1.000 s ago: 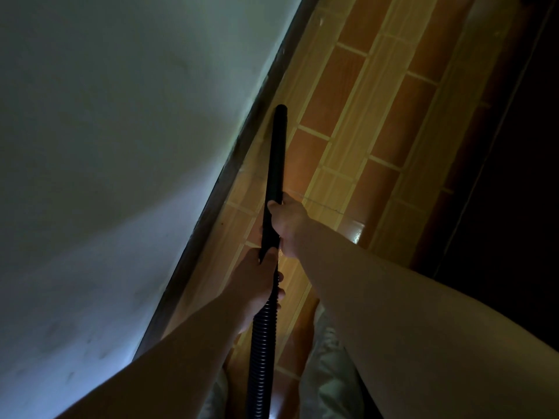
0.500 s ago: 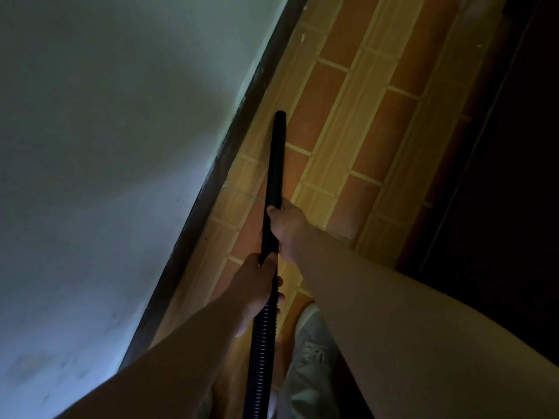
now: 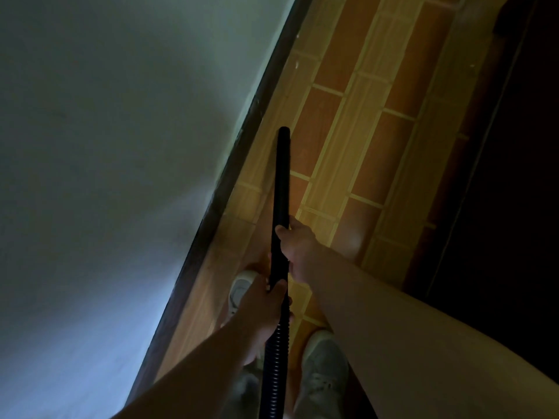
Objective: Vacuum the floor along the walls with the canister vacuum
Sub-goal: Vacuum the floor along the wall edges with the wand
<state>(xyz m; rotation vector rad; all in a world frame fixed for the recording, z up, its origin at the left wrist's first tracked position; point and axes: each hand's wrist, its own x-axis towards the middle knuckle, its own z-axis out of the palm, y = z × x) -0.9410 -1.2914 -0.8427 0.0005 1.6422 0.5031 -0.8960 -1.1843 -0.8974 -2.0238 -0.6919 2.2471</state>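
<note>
Easily scuffs the wall [image 3: 106, 146] or dark skirting [image 3: 242, 152] if swung too far left. Grips the hose [image 3: 273, 358] joint with the left hand [image 3: 263, 300], clamps the right hand [image 3: 298, 246] round the black wand [image 3: 281, 182] further up, tip low over the tiled floor [image 3: 363, 146] just beside the skirting. Risks tangling the hose between the shoes [image 3: 325, 367] when stepping. By count: one wand, one hose, two hands, two shoes.

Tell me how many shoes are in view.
2. One shoe sits left of the black wand, partly behind the left hand; the other shoe sits right of the ribbed hose, near the bottom edge.
</note>
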